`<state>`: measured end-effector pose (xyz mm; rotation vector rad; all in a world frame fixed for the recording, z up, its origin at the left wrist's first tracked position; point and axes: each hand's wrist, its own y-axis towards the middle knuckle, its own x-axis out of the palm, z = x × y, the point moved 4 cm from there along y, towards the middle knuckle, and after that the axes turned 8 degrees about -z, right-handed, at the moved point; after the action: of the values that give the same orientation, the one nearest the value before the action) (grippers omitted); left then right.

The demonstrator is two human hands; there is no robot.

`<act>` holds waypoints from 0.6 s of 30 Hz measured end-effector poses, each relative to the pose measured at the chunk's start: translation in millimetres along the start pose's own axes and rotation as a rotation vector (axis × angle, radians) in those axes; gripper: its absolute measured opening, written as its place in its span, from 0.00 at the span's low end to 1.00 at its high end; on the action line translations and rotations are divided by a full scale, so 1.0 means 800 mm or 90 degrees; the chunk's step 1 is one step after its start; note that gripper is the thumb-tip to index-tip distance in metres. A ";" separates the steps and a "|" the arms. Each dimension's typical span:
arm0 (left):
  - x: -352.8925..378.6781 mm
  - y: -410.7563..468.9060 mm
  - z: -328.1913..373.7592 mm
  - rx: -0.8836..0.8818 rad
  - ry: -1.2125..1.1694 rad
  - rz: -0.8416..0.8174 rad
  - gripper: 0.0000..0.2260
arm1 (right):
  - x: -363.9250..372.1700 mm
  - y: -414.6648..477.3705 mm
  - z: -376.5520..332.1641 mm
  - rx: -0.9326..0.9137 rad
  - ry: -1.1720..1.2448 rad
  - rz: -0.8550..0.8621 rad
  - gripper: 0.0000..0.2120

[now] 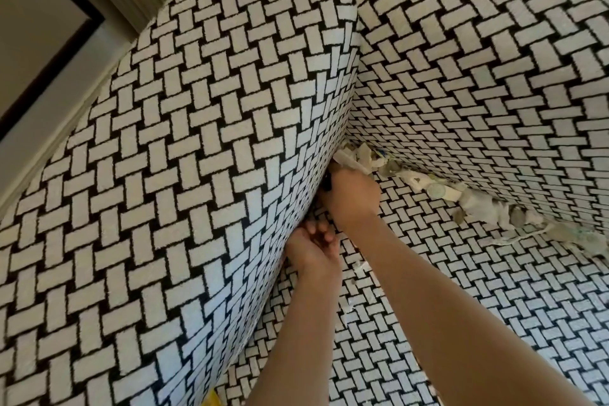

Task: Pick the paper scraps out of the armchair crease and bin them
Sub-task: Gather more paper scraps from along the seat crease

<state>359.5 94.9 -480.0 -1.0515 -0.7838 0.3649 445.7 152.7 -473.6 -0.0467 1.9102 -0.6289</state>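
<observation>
Armrest point(184, 175) at left, backrest point(478, 69) behind, seat point(461, 290) below. Paper scraps point(428, 188) lodged along seat-backrest crease. Left hand point(313, 250) and right hand point(352, 194) at armrest-seat crease, near corner.

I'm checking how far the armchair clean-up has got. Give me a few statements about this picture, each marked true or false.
1. Paper scraps lie along the crease between the seat and the backrest. True.
2. Both hands are at the crease beside the armrest. True: the left hand and the right hand are both there.
3. The back crease has been cleared. False: scraps fill much of it.
4. A bin stands on the seat. False: no bin is in view.
5. The chair fabric is plain grey. False: it has a black-and-white woven pattern.
</observation>
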 end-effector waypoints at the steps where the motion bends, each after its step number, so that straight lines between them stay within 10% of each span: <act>1: 0.002 0.004 -0.002 -0.003 0.017 0.006 0.17 | 0.001 0.000 0.002 -0.004 -0.001 0.010 0.19; 13: 0.019 0.011 0.000 -0.113 0.202 -0.078 0.17 | -0.007 -0.015 0.001 -0.124 -0.055 -0.005 0.19; 18: 0.018 0.007 0.003 -0.113 0.229 -0.086 0.13 | -0.009 -0.024 0.029 -0.132 0.271 -0.039 0.06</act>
<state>368.0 108.4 -478.3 -1.1815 -0.5658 -0.0115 464.3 129.2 -465.8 -0.1121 2.3898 -0.5059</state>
